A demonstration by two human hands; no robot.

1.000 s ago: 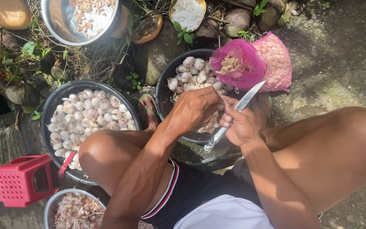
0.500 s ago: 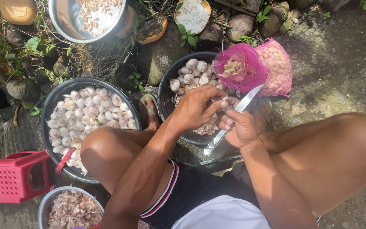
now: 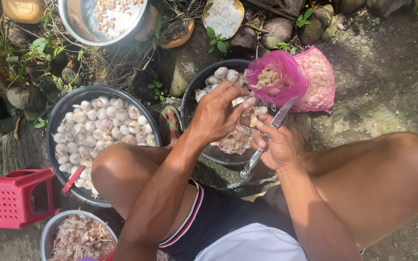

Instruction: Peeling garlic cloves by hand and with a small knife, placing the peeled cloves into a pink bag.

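Garlic clove (image 3: 252, 120) pinched in my left hand (image 3: 217, 114) over the basin (image 3: 189, 104) so skins drop in, my right hand (image 3: 276, 143) gripping the knife (image 3: 267, 138) blade-up beside it.

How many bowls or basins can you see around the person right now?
4. A large dark basin of garlic bulbs at left, a dark basin under the hands, a steel bowl at top left, and a bowl of peelings at bottom left, partly cut off. Others may lie out of frame.
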